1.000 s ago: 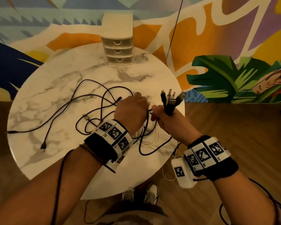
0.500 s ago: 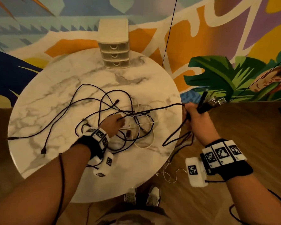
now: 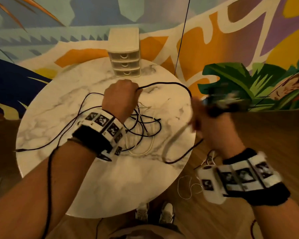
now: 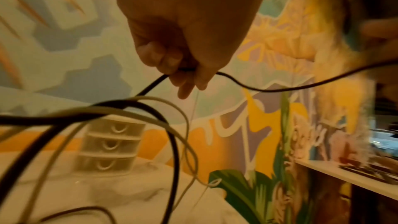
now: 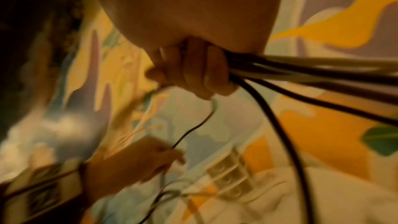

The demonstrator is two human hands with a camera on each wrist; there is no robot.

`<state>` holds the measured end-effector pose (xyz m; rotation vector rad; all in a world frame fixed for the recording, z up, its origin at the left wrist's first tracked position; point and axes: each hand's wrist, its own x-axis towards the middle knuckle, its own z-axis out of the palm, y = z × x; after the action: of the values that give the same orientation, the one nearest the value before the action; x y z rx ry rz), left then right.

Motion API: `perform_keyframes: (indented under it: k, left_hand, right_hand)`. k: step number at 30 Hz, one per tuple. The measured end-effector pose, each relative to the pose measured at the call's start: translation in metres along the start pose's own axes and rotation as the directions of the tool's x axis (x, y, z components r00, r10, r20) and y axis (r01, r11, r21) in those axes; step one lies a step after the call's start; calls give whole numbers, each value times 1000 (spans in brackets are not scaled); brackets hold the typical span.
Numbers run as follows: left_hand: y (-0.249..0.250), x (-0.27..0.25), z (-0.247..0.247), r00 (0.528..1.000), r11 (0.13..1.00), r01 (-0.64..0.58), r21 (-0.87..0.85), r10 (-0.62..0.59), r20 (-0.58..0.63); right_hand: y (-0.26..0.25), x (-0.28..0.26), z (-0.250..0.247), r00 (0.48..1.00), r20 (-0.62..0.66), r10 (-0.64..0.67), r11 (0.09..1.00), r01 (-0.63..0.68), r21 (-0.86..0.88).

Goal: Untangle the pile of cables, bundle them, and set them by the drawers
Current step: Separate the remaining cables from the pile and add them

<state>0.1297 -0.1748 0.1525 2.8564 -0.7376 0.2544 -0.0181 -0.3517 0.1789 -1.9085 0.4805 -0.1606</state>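
Since half a second ago, the left hand (image 3: 120,99) has risen from the tangle (image 3: 141,128) and now hangs above the table's (image 3: 110,183) far middle, just short of the drawers (image 3: 125,63). Its fingers (image 4: 165,60) are curled round one black cable (image 3: 164,84), which arcs rightward to the right hand (image 3: 212,125). That hand, blurred, has drawn back a little toward the table's right edge. Its fingers (image 5: 193,69) are clamped on a bunch of black and white cables (image 5: 312,72), whose plug ends (image 3: 226,102) stick out to the right as a smear. From its grip a black loop (image 3: 181,156) sags over the table edge, and thinner white cord (image 3: 186,187) trails on the wood floor (image 3: 266,135). The remaining tangle of black and white cables lies on the marble top between the two wrists, under the left forearm. One long black lead (image 3: 41,147) runs out to the table's left edge. The drawers stand at the far rim against the painted wall (image 3: 231,40).
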Motion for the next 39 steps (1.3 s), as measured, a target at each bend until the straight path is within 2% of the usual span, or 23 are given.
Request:
perform_keyframes:
  k: [3, 5, 9, 11, 13, 16, 17, 18, 19, 21, 22, 23, 24, 25, 26, 27, 28, 29, 31, 33, 34, 36, 39]
  left_hand:
    - [34, -16, -3, 996, 995, -84, 50, 82, 34]
    - [43, -29, 0, 991, 991, -134, 23, 133, 29]
    - [40, -48, 6, 976, 967, -217, -134, 211, -55]
    - [37, -49, 9, 988, 981, -152, -124, 151, -16]
    - [32, -50, 11, 995, 988, -92, -126, 95, 17]
    - [36, -54, 19, 991, 958, -136, -253, 130, -39]
    - [36, -57, 27, 996, 943, -93, -320, 92, -18]
    - [33, -61, 36, 997, 912, 20, -409, 11, 74]
    - [24, -66, 49, 974, 853, 183, -489, -91, 207]
    - [-6, -72, 67, 838, 727, 495, -476, -254, 484]
    - [-23, -70, 71, 802, 718, 541, -438, -283, 526]
    - [-41, -64, 72, 812, 736, 532, -420, -302, 500]
    - [-54, -55, 67, 855, 771, 485, -412, -321, 407]
    - [-65, -43, 59, 914, 824, 401, -401, -327, 242]
    - [-71, -32, 51, 952, 877, 302, -375, -299, 66]
    - [-75, -26, 45, 967, 920, 213, -329, -247, -65]
    - [-75, -25, 43, 977, 954, 158, -255, -188, -97]
    - [-74, -32, 49, 991, 979, 115, -166, -124, -45]
    - [-79, -58, 72, 985, 998, 58, -24, -54, 163]
    - [-93, -76, 87, 933, 993, 102, 58, -116, 340]
    - [-100, -78, 87, 915, 989, 110, 101, -140, 379]
    - [-106, -71, 82, 927, 984, 129, 119, -163, 338]
    - [-98, -52, 61, 977, 970, 212, -114, -208, 45]
  right_hand:
    - [-2, 9, 41, 974, 226, 26, 972, 29, -235]
    - [8, 20, 50, 958, 256, 127, 948, -42, -314]
    - [19, 32, 51, 938, 310, 156, 975, -197, 105]
    - [18, 30, 53, 928, 352, 121, 947, -214, 240]
    - [21, 29, 59, 932, 353, 84, 954, -177, 241]
    - [23, 34, 65, 967, 249, 58, 985, -96, 142]
    - [23, 36, 65, 975, 219, 40, 987, -72, 141]
    - [23, 38, 63, 981, 195, 15, 986, -47, 161]
    - [22, 41, 59, 985, 170, -2, 981, -31, 192]
    - [20, 46, 48, 993, 116, -24, 968, -6, 249]
    - [19, 47, 42, 995, 98, -28, 963, 1, 270]
    - [18, 48, 37, 996, 86, -29, 961, 4, 276]
    - [18, 49, 32, 997, 69, -31, 960, 10, 279]
    - [16, 49, 29, 999, 38, -28, 955, 15, 296]
    - [14, 49, 25, 1000, -7, -18, 944, 20, 330]
    - [11, 50, 21, 999, -54, -8, 926, 28, 377]
    - [7, 51, 16, 996, -92, -8, 905, 46, 423]
    - [4, 51, 11, 993, -115, -20, 888, 71, 454]
    - [0, 53, 3, 988, -132, -84, 875, 136, 465]
    - [6, 55, -3, 980, -171, -97, 877, 165, 450]
    - [10, 58, -4, 977, -198, -77, 876, 161, 454]
    - [19, 59, -6, 966, -259, 13, 857, 122, 501]
    - [30, 53, 0, 964, -246, 97, 868, 39, 494]
